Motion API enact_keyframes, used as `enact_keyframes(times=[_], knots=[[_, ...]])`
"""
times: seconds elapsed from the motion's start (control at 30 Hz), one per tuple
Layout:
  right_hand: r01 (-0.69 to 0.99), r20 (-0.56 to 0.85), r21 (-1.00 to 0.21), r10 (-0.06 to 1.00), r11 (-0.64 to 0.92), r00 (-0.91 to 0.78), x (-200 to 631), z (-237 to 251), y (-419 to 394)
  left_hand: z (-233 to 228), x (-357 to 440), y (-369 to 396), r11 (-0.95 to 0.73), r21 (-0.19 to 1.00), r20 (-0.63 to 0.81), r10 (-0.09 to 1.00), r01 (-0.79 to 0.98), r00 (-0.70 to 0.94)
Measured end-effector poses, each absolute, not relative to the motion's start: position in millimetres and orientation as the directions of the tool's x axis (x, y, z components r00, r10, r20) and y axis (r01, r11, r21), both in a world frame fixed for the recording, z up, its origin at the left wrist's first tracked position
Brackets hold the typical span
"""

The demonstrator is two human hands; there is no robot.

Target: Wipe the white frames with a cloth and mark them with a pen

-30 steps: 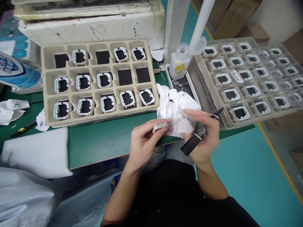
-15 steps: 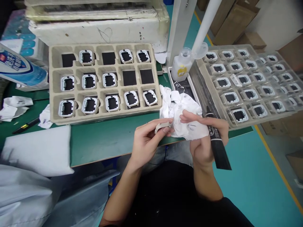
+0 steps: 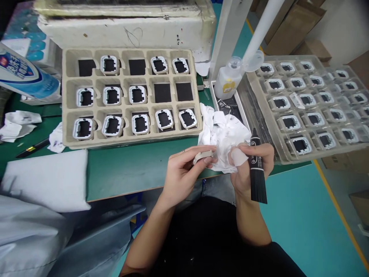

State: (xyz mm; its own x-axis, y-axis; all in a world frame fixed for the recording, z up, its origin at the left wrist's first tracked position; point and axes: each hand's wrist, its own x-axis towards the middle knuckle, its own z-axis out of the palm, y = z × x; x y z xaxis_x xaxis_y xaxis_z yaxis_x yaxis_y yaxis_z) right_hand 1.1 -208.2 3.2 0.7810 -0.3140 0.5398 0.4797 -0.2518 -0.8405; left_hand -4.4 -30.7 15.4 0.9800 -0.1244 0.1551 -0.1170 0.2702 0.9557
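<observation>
On the surface (image 3: pixel 129 173), a pulp tray (image 3: pixel 131 96) of framed parts sits to the left, with a clear blister tray (image 3: pixel 305 104) of similar parts to the right, overhanging the edge. Between them stand a solvent bottle (image 3: pixel 229 80) and, nearer the person, a crumpled wipe (image 3: pixel 223 130). A foam sheet (image 3: pixel 46 181) lies at the front left. Before the wipe, the left hand (image 3: pixel 184 173) holds a small frame part (image 3: pixel 203 156); the right hand (image 3: pixel 250 165) holds a marker pen (image 3: pixel 256 169).

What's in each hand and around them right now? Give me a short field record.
left hand: pinches a small beige frame-shaped part
right hand: grips a black marker pen, fingertip wrapped in crumpled white cloth
left of hands: beige pulp tray of white-rimmed parts
right of hands: clear plastic tray of similar parts
surface: green table
</observation>
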Motion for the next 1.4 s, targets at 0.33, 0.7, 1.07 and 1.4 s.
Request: enact_keyframes(times=[0.33,0.7,1.07,1.4], knots=[[0.516,0.542,-0.836,-0.132,-0.187,0.83,1.7,21.7,-199.9,19.3,0.6,-29.3,0.184,0.961,0.227,-0.107,-0.205,0.968],[0.423,0.445,-0.887,-0.098,-0.184,0.89,-0.5,23.8,-203.8,20.8,-1.1,-27.3,0.15,0.983,0.121,-0.078,-0.109,0.99],[0.441,0.463,-0.881,-0.12,-0.172,0.878,-0.2,32.3,-192.6,23.3,-0.9,-26.9,0.163,0.985,0.065,-0.08,-0.051,0.995],[0.452,0.503,-0.857,-0.212,-0.247,0.838,3.0,17.8,-197.1,28.2,-3.8,-30.3,0.386,0.904,-0.146,-0.121,0.182,0.982]])
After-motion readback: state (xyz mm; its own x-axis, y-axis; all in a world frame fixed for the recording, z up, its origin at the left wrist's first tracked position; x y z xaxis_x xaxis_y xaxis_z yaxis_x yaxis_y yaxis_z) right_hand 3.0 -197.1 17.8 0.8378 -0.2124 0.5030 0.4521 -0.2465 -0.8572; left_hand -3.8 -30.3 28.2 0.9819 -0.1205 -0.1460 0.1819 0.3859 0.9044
